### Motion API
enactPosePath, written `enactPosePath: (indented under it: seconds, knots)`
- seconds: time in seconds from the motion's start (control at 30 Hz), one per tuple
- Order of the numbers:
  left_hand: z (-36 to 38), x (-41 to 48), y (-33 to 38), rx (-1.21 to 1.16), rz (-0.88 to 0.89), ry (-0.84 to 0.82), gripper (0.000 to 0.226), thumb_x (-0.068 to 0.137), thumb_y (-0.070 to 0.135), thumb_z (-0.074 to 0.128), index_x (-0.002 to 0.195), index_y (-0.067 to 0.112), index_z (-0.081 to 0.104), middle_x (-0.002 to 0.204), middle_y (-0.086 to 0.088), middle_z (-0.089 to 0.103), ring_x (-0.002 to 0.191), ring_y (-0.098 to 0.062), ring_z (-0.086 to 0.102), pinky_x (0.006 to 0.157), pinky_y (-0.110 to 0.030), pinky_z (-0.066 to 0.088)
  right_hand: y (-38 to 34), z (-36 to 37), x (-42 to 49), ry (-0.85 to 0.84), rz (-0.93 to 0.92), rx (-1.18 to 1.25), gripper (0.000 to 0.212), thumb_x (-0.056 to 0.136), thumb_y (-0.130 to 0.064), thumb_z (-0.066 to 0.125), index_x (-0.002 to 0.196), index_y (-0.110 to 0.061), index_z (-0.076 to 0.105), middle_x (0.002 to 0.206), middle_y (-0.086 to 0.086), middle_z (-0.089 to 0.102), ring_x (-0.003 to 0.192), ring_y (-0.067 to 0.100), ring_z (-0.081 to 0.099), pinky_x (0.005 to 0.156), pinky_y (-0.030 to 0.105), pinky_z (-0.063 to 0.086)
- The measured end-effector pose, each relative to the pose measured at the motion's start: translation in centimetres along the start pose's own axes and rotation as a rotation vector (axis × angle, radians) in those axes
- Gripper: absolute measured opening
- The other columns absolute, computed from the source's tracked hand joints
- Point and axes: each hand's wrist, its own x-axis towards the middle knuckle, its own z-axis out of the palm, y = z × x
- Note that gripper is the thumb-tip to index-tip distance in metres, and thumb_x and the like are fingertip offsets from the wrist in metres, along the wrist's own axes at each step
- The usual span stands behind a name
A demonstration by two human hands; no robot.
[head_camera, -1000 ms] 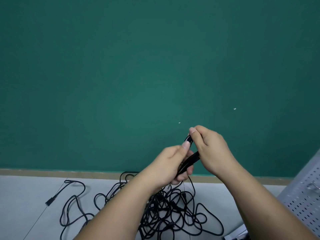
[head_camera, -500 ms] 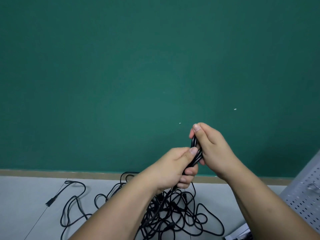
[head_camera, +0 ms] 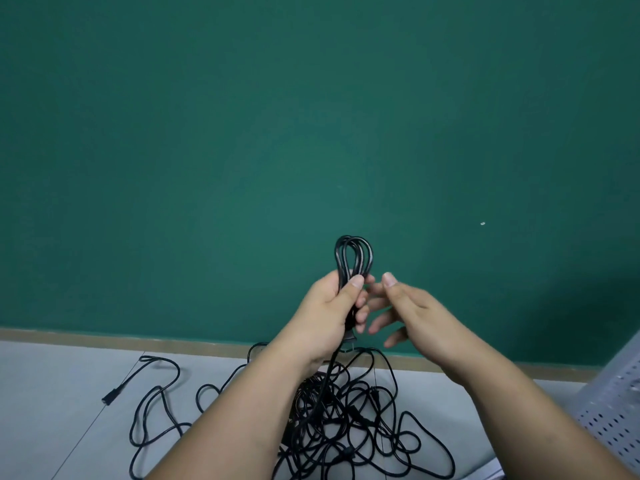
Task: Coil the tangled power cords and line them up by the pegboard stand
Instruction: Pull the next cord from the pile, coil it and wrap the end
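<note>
Our left hand grips a small coil of black cord, loops standing above the fist. Our right hand hangs just beside it, fingers spread, empty. The coil looks light, limp and springy, so we'd pinch all its loops together. The tangle lies on the floor, near its far edge.

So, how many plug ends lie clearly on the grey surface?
1: a black plug end lies at the far left, apart from the tangled pile. More may be hidden inside that pile.
</note>
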Motion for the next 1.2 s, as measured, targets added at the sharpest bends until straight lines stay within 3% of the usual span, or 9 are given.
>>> enactPosePath:
  seconds: [0.2,0.37,0.47,0.6,0.73,0.87,0.97,1.07,1.2]
  knots:
    - [0.0,0.8,0.1,-0.216,0.038,0.197,0.015,0.113,0.020,0.044,0.107,0.011,0.054,0.082,0.000,0.058,0.063,-0.014,0.054,0.054,-0.023,0.047,1.0,1.8,0.4,-0.320,0.166,-0.048,0.065,0.105,-0.063,0.029,0.123,-0.016,0.070,0.110,0.001,0.081,0.110,0.016,0.075,0.102,0.038,0.058]
    - [-1.0,1.7,0.2,-0.344,0.059,0.342,0.013,0.114,0.020,0.042,0.106,0.013,0.049,0.077,-0.001,0.057,0.058,-0.016,0.053,0.051,-0.025,0.045,2.4,2.1,0.3,-0.675,0.098,-0.268,0.035,0.103,-0.054,0.060,0.127,-0.030,0.071,0.116,-0.010,0.077,0.116,0.008,0.068,0.115,0.036,0.046]
    - [-1.7,1.9,0.6,-0.486,0.061,0.345,0.012,0.114,0.016,0.041,0.105,0.012,0.048,0.073,-0.001,0.049,0.057,-0.016,0.048,0.052,-0.027,0.045,3.5,3.3,0.7,-0.532,0.110,-0.314,0.035,0.096,-0.050,0.073,0.123,-0.029,0.067,0.108,-0.012,0.071,0.092,0.002,0.064,0.105,0.040,0.053]
    - [-1.6,1.8,0.7,-0.529,0.050,0.320,0.011,0.114,0.017,0.042,0.107,0.012,0.048,0.074,-0.001,0.049,0.059,-0.016,0.047,0.054,-0.027,0.045,4.0,4.1,1.4,-0.478,0.079,-0.202,0.043,0.095,-0.042,0.075,0.132,-0.027,0.059,0.128,-0.004,0.072,0.112,0.011,0.072,0.111,0.043,0.052]
    - [-1.8,2.0,0.5,-0.533,0.071,0.343,0.010,0.114,0.016,0.042,0.108,0.012,0.048,0.075,0.000,0.050,0.062,-0.016,0.048,0.057,-0.027,0.047,4.3,4.3,1.6,-0.563,0.074,0.008,0.029,0.098,-0.020,0.074,0.121,-0.006,0.062,0.122,0.009,0.075,0.116,0.025,0.070,0.116,0.047,0.045]
    - [-2.3,2.1,0.0,-0.331,0.122,0.381,0.011,0.114,0.017,0.041,0.105,0.014,0.046,0.076,0.002,0.049,0.061,-0.013,0.044,0.055,-0.026,0.040,3.5,3.4,1.2,-0.516,0.096,-0.037,0.014,0.104,-0.018,0.067,0.108,-0.006,0.060,0.092,0.009,0.078,0.091,0.025,0.071,0.094,0.043,0.052]
    - [-3.1,2.2,-0.2,-0.167,0.163,0.447,0.013,0.114,0.017,0.040,0.102,0.014,0.044,0.076,0.004,0.047,0.060,-0.011,0.042,0.054,-0.026,0.038,3.1,1.7,1.3,-0.340,0.086,-0.086,0.010,0.101,-0.020,0.072,0.097,-0.012,0.066,0.068,0.001,0.060,0.071,0.025,0.061,0.076,0.041,0.051]
    - [-3.6,2.3,-0.2,-0.068,0.173,0.483,0.014,0.114,0.017,0.039,0.102,0.014,0.045,0.077,0.002,0.045,0.059,-0.011,0.038,0.052,-0.026,0.036,1.9,-0.1,1.2,-0.233,0.019,-0.039,0.013,0.098,-0.027,0.076,0.096,-0.014,0.075,0.068,0.006,0.044,0.070,0.027,0.040,0.069,0.040,0.039]
    - [-3.7,2.6,0.1,-0.066,0.204,0.582,0.016,0.114,0.017,0.038,0.099,0.016,0.043,0.075,0.002,0.044,0.056,-0.010,0.036,0.048,-0.023,0.034,0.2,-1.4,0.5,-0.295,-0.006,-0.142,0.009,0.099,-0.024,0.075,0.096,-0.015,0.077,0.064,0.002,0.042,0.067,0.022,0.039,0.067,0.036,0.041]
